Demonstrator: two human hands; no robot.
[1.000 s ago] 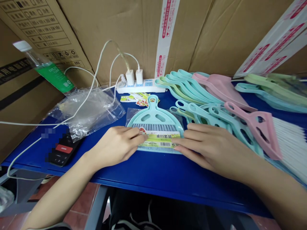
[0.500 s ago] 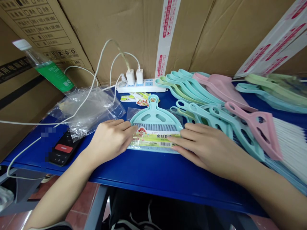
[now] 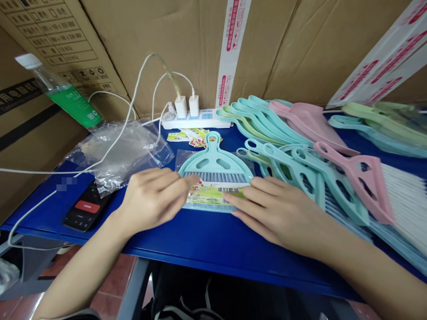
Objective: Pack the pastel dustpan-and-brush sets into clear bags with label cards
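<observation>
A light-blue dustpan and brush set [image 3: 215, 161] lies on the blue table in a clear plastic bag, handle pointing away from me. Across its lower part, a printed card [image 3: 213, 191] shows green and yellow under the plastic. My left hand [image 3: 158, 195], slightly blurred, is closed at the bag's left edge with its fingers curled; its index finger reaches over the card. From the right, my right hand [image 3: 278, 209] rests on the bag with fingers stretched, the index fingertip on the card and the thumb below it.
Dustpans [image 3: 267, 120] and brushes [image 3: 310, 166] in several colours are piled at right. Behind stand a power strip [image 3: 200, 119] and loose cards [image 3: 193, 137]. Leftward are clear bags [image 3: 116, 149], a phone [image 3: 88, 206], a tilted bottle [image 3: 71, 102] and a white cable [image 3: 128, 118]. Cardboard boxes [image 3: 187, 40] wall the back.
My right hand has slid left and slightly down over the card, covering more of it. The left hand has shifted slightly, its index finger further over the card. The set stays nearly in place.
</observation>
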